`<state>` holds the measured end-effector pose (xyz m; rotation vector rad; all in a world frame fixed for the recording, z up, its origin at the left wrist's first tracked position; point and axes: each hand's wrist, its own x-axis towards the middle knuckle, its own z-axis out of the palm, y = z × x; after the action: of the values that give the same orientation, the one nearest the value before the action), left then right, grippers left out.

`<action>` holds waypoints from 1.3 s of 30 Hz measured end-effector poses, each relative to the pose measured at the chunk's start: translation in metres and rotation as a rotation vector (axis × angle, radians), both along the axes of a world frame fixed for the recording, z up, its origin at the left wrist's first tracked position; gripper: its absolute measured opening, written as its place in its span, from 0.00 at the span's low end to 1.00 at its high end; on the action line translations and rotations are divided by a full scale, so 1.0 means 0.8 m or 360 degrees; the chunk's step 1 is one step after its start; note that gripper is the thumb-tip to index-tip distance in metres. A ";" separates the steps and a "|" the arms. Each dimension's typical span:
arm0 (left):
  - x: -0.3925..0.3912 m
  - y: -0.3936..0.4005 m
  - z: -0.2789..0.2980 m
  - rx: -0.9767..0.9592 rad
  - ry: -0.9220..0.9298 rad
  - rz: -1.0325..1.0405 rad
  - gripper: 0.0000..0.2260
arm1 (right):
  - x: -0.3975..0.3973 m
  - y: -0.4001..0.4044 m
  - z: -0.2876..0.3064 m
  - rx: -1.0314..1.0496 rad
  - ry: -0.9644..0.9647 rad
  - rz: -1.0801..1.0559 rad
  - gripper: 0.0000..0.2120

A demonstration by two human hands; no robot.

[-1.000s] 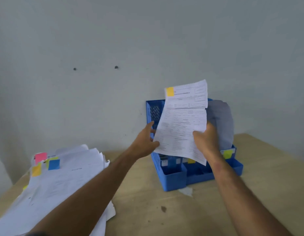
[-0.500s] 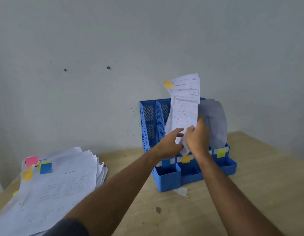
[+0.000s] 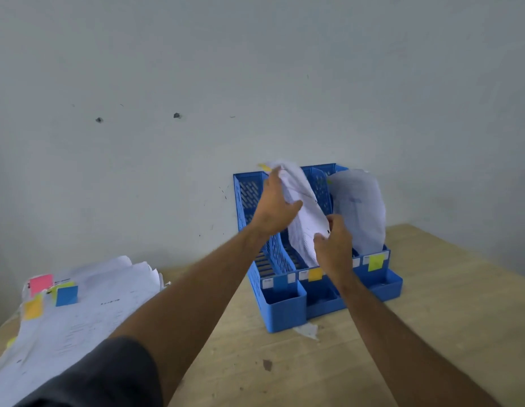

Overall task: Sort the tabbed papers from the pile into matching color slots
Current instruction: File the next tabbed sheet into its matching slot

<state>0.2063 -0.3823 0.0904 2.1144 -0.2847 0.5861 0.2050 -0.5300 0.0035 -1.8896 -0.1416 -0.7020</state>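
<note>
A blue file rack (image 3: 284,312) with three slots stands on the table against the wall. A printed sheet with an orange tab (image 3: 304,221) leans in the middle slot, above that slot's orange label (image 3: 314,274). My left hand (image 3: 274,205) grips the sheet's upper part, near the tab at its top corner. My right hand (image 3: 333,245) pinches its lower right edge. The right slot, marked by a yellow-green label (image 3: 376,262), holds other papers (image 3: 358,212). The paper pile (image 3: 79,312) lies at the left, showing pink, blue, green and orange tabs.
The wooden table (image 3: 431,318) ends at a pale wall behind the rack. A small paper scrap (image 3: 307,330) lies in front of the rack, and a dark spot (image 3: 267,365) marks the wood nearer to me.
The orange-tabbed sheet has gone from held up in front of the rack down into the middle slot. My left hand moved up to its top; my right hand slid lower.
</note>
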 end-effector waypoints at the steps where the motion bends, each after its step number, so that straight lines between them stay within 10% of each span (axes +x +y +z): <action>1: 0.000 0.002 0.017 -0.0049 -0.0078 -0.0002 0.43 | 0.000 0.000 -0.001 -0.0043 0.0035 -0.0003 0.11; 11: 0.027 0.009 0.061 0.0812 -0.0157 -0.0138 0.28 | 0.001 0.009 -0.007 -0.0368 0.0028 -0.0020 0.09; 21: 0.032 -0.027 0.081 0.0826 -0.0360 -0.0040 0.10 | 0.003 0.009 0.007 0.0101 0.0262 0.0159 0.07; 26: 0.034 -0.020 0.061 0.0983 -0.0136 -0.0075 0.10 | 0.002 0.001 -0.010 -0.0479 0.0244 -0.0162 0.06; 39: 0.034 0.001 0.056 0.1040 -0.0176 0.0096 0.10 | -0.005 0.004 -0.018 -0.0745 0.0254 -0.0218 0.11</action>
<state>0.2338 -0.3813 0.1356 2.7270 -0.5319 0.7141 0.2009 -0.5270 -0.0107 -2.4138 -0.0785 -0.6438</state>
